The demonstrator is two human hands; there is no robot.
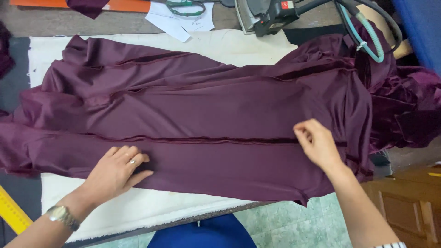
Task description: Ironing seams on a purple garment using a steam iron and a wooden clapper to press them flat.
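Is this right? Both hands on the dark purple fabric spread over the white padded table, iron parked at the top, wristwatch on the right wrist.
Not quite. The head view shows the wristwatch on the left wrist, behind the left hand; the right hand has a bare wrist. The rest holds: both hands on the dark purple fabric over the white padded table, iron at the top.

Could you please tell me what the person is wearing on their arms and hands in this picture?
The left hand carries a ring on one finger, and a metal wristwatch with a pale round dial sits on that wrist. The right hand shows no ring or watch in this view; the forearm is bare, and only the edge of a striped sleeve, dark on white, shows at the bottom of the frame.
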